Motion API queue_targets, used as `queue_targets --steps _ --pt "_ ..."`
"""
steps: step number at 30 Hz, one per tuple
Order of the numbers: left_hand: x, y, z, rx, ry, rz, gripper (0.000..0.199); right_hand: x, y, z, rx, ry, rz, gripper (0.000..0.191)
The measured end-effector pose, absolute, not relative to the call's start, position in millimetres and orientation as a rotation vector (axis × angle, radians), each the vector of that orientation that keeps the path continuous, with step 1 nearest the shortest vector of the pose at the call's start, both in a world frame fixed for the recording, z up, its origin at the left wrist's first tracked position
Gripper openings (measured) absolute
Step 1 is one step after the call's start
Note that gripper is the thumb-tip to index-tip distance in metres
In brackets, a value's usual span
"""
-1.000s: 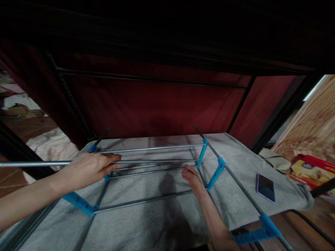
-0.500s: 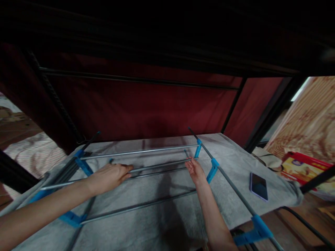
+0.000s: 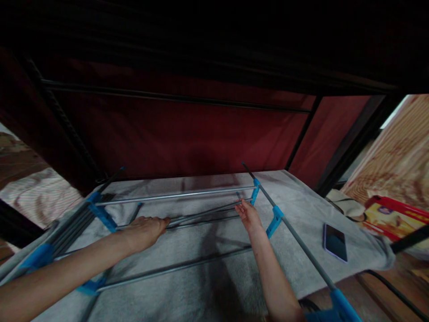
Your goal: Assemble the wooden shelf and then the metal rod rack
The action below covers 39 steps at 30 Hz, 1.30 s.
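A rack frame of grey metal tubes and blue plastic joints stands on a grey blanket (image 3: 187, 290). My left hand (image 3: 147, 230) is wrapped, palm down, round a thin metal tube (image 3: 204, 211) between the frame's two sides. Near that tube's right end, my right hand (image 3: 248, 215) is turned palm up with its fingertips curled against it. Just past those fingers is a blue joint (image 3: 255, 191). Another blue joint (image 3: 277, 214) sits lower on the right side tube (image 3: 301, 243). My left forearm hides part of the left side, where a blue joint (image 3: 100, 214) shows.
A phone (image 3: 335, 241) lies on the blanket at right. Several loose tubes (image 3: 75, 228) lie along the left edge. A red and yellow package (image 3: 395, 219) is at far right. Dark bed posts and a low dark overhang enclose the space, with a red panel (image 3: 187, 138) behind.
The held tube's left end has dropped slightly with my left hand, and the tube now slants up to the right. My right hand stays near the right joint. The view has shifted a little.
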<state>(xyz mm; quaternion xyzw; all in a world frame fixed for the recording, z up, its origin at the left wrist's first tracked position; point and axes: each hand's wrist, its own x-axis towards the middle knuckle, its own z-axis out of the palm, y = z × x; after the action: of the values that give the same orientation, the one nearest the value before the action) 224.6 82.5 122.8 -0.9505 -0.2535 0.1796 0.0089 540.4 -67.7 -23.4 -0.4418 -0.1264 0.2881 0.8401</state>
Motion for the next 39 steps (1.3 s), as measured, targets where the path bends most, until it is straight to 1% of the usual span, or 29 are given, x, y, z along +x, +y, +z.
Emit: queue_targets --steps 4,10,13,18,20,22,25,28,30,33,39 --pt "229.8 77.1 123.4 -2.941 -0.852 0.647 0.049 540.0 -65.3 -21.9 -0.899 -0.228 0.632 0.021" --pt "236.7 83.4 122.8 -2.895 -0.86 0.619 0.05 544.0 -65.7 -20.3 -0.914 -0.209 0.635 0.018" --pt "239.0 91.2 118.3 -2.911 -0.899 0.546 0.049 545.7 -65.0 -19.5 -0.933 -0.21 0.634 0.018" --pt "242.0 102.1 107.4 -2.963 -0.902 0.311 0.052 545.5 -66.9 -19.8 -0.978 -0.223 0.611 0.019" --pt "244.2 104.1 102.6 -2.977 -0.882 0.245 0.05 544.8 -70.7 -22.6 -1.024 -0.23 0.591 0.022" --pt "247.5 104.2 98.0 -3.004 -0.857 0.166 0.044 545.2 -76.1 -27.5 -1.093 -0.226 0.543 0.026" --pt "254.4 101.0 92.9 -3.053 -0.835 0.013 0.033 550.7 -85.0 -35.6 -1.228 -0.184 0.363 0.037" --pt "262.2 97.1 88.1 -3.104 -0.818 -0.099 0.033 562.8 -91.7 -39.8 -1.374 -0.159 0.118 0.051" --pt "267.1 95.6 83.4 -3.141 -0.811 -0.161 0.033 571.9 -93.5 -39.9 -1.462 -0.199 0.024 0.057" --pt "273.3 94.7 74.5 -3.178 -0.817 -0.227 0.034 582.1 -92.4 -39.0 -1.556 -0.293 0.0 0.06" --pt "280.1 96.4 58.7 -3.132 -0.759 -0.289 0.037 588.6 -91.5 -39.1 -1.637 -0.415 -0.013 0.056"
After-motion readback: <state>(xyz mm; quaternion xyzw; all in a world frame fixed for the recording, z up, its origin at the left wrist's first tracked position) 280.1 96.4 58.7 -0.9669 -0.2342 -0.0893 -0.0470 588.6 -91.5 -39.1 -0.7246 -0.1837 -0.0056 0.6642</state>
